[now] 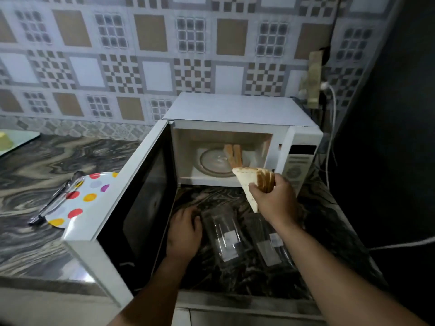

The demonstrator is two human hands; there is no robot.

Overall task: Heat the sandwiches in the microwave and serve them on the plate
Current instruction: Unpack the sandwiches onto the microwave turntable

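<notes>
The white microwave (237, 109) stands on the counter with its door (131, 198) swung wide open to the left. One sandwich (233, 154) stands on the glass turntable (211, 161) inside. My right hand (275, 196) is shut on a second triangular sandwich (249, 182), held in the air just in front of the microwave's opening. My left hand (184, 229) rests on the counter beside an opened clear plastic sandwich box (223, 236), fingers loosely spread. A polka-dot plate (80, 198) lies left of the door, partly hidden by it.
Metal tongs (58, 198) lie across the plate's left edge. A second clear box (273, 243) sits under my right forearm. White cables (332, 128) hang from a wall socket right of the microwave. A dark wall closes the right side. The marble counter (47, 156) extends left.
</notes>
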